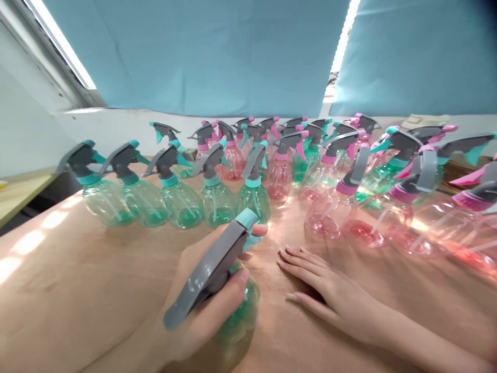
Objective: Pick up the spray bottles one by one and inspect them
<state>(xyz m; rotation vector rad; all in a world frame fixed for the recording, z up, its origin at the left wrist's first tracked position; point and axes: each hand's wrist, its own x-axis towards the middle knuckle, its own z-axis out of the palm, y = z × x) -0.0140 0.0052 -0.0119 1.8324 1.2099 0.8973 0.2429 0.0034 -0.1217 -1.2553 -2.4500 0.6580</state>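
Observation:
My left hand is wrapped round the neck of a green spray bottle with a grey and teal trigger head. One finger lies near the teal trigger, and the palm hides the collar. The bottle's lower part shows beneath the hand, close to the tabletop; whether it touches cannot be told. My right hand rests flat on the wooden table, fingers stretched out and holding nothing. Just beyond my left hand stands a row of green spray bottles. Pink spray bottles stand beyond my right hand.
More pink and green spray bottles crowd the back of the table. Blue curtains hang behind them. A lighter wooden surface is at the far left. Brown stacked material sits behind the bottles at right.

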